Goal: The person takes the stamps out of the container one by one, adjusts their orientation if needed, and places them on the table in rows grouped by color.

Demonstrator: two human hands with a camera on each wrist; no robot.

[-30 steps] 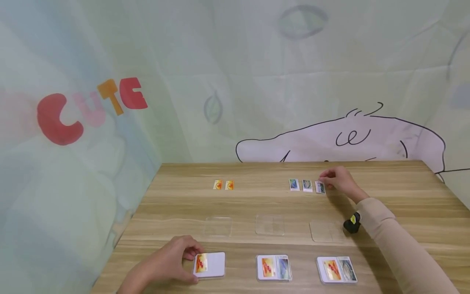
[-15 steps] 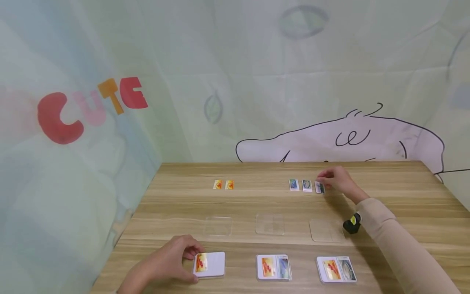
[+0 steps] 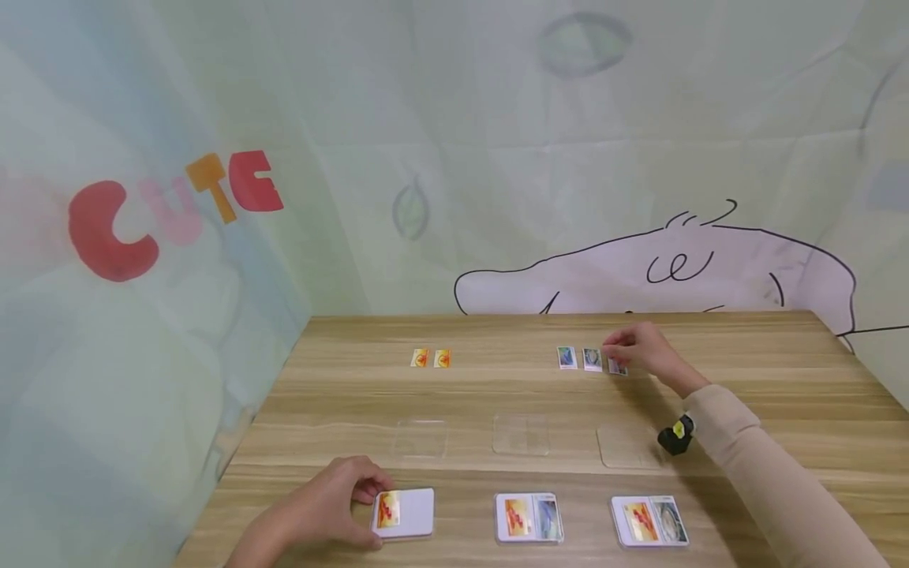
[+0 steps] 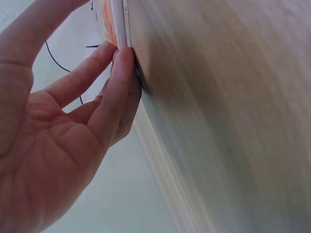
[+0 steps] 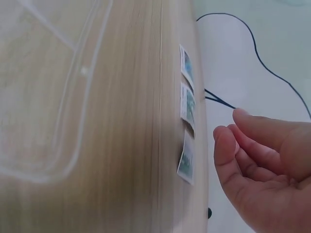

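Note:
My left hand (image 3: 327, 498) holds the left edge of a white card in a clear case (image 3: 417, 511), thumb at the near corner and fingers at the far one. An orange stamp (image 3: 387, 510) lies on its left half. In the left wrist view, fingertips (image 4: 124, 60) touch the case's edge. At the back right, my right hand (image 3: 652, 356) hovers over a row of three small picture stamps (image 3: 592, 360), over the rightmost one. The right wrist view has the fingers bent with nothing between them, apart from the nearest stamp (image 5: 185, 162).
Two cased cards, a middle one (image 3: 529, 517) and a right one (image 3: 649, 521), each bear two stamps. Three clear plastic pieces, among them a middle one (image 3: 521, 435), lie behind the cards. Two yellow-orange stamps (image 3: 431, 358) lie at the back left. A printed curtain hangs behind the table.
My right hand has shifted slightly left, now covering more of the rightmost stamp. My left hand keeps its place at the left case.

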